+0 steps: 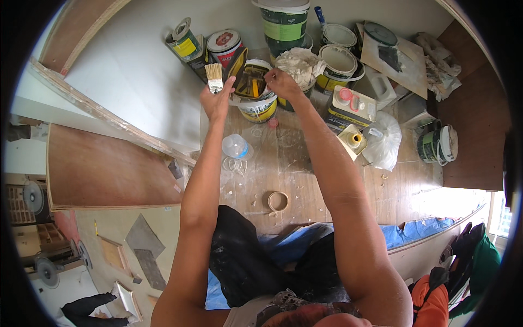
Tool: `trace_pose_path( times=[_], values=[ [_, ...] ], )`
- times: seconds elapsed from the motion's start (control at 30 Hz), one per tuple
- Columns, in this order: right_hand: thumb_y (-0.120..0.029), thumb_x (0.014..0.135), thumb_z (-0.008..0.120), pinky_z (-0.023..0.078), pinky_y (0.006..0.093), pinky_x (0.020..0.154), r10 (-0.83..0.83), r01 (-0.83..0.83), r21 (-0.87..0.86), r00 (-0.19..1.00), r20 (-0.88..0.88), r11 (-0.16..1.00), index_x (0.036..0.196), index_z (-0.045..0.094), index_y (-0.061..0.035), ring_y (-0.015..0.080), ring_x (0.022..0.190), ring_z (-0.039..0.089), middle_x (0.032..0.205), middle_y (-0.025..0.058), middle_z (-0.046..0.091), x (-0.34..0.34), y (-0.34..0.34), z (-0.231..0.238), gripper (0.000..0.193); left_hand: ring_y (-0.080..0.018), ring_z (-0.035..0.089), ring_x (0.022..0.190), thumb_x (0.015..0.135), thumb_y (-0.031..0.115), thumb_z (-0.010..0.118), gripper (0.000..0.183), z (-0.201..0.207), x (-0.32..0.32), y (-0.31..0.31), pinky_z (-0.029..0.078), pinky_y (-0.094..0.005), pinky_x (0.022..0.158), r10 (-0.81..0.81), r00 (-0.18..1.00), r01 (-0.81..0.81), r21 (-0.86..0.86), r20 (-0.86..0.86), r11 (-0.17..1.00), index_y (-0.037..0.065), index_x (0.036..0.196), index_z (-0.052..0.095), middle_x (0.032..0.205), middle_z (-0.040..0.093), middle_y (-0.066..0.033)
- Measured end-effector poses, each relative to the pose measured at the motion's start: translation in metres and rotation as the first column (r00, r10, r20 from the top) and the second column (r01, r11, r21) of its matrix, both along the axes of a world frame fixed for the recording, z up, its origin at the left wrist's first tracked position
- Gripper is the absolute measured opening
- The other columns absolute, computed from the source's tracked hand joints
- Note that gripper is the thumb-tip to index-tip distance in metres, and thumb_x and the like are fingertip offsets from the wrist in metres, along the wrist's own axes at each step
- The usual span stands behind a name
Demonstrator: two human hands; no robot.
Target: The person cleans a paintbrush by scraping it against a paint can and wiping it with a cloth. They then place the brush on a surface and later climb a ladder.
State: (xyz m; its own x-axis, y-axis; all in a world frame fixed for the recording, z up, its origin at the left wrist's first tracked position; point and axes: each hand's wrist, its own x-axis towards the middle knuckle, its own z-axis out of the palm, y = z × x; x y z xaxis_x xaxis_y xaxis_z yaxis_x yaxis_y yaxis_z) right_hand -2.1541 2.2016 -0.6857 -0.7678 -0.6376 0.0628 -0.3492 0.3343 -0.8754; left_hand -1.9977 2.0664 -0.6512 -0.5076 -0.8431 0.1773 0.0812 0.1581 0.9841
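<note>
A paintbrush (215,82) with pale bristles pointing up is held in my left hand (216,102). Beside its thumb stands a black and yellow flap (237,65), which the thumb may touch. Between my hands, a dark open case (251,80) with yellow tool parts inside rests on a white-rimmed bucket (257,111). My right hand (283,83) is at the case's right edge, fingers curled; what they grip is hidden. Just behind that hand, crumpled whitish plastic (298,65) covers another bucket.
Paint cans (223,44) and a tall green bucket (283,24) stand along the wall. To the right are a metal can with a red cap (351,106) and a plastic bag (383,141). A clear bottle (236,146) and a tape roll (278,201) lie on the floor.
</note>
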Motion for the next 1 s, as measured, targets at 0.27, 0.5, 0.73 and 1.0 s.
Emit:
trace_pose_path(
  times=[0.27, 0.5, 0.73, 1.0],
  values=[
    [-0.025, 0.085, 0.061, 0.051, 0.0488, 0.089, -0.021, 0.023, -0.089, 0.999, 0.025, 0.996, 0.11, 0.055, 0.0014, 0.0454, 0.101, 0.064, 0.108, 0.0271, 0.065, 0.018, -0.028, -0.019, 0.037, -0.0125, 0.065, 0.062, 0.079, 0.022, 0.085, 0.033, -0.005, -0.004, -0.001, 0.055, -0.0271, 0.056, -0.031, 0.999, 0.031, 0.006, -0.011, 0.999, -0.004, 0.09, 0.068, 0.077, 0.068, -0.006],
    [-0.036, 0.074, 0.072, 0.05, 0.0428, 0.095, 0.039, -0.035, 0.155, 0.999, -0.023, 0.987, 0.111, 0.061, 0.0022, 0.0392, 0.11, 0.064, 0.11, 0.0251, 0.067, 0.047, -0.036, 0.013, 0.054, -0.0124, 0.063, 0.063, 0.079, 0.026, 0.085, 0.034, -0.003, 0.004, 0.0, 0.054, -0.0281, 0.058, -0.035, 0.999, 0.035, 0.001, 0.009, 0.999, -0.002, 0.088, 0.066, 0.079, 0.067, -0.0058],
    [-0.031, 0.071, 0.076, 0.051, 0.0419, 0.095, -0.025, 0.039, 0.234, 0.998, -0.062, 0.971, 0.106, 0.068, -0.0003, 0.0366, 0.109, 0.065, 0.112, 0.0238, 0.068, 0.054, -0.035, 0.029, 0.047, -0.0104, 0.063, 0.061, 0.08, 0.019, 0.084, 0.029, -0.002, 0.005, 0.001, 0.053, -0.0265, 0.054, -0.011, 0.998, 0.013, -0.029, 0.065, 0.999, -0.003, 0.092, 0.071, 0.077, 0.069, -0.0054],
    [-0.029, 0.079, 0.073, 0.052, 0.0431, 0.092, -0.052, 0.085, 0.095, 0.952, -0.301, 0.992, 0.094, 0.075, -0.0073, 0.0362, 0.1, 0.067, 0.106, 0.0226, 0.069, 0.061, -0.042, 0.015, 0.026, -0.0123, 0.064, 0.062, 0.078, 0.021, 0.084, 0.032, -0.001, 0.007, 0.003, 0.052, -0.0269, 0.059, -0.06, 0.985, 0.062, -0.01, 0.16, 0.998, -0.002, 0.095, 0.069, 0.08, 0.07, -0.006]
  ],
)
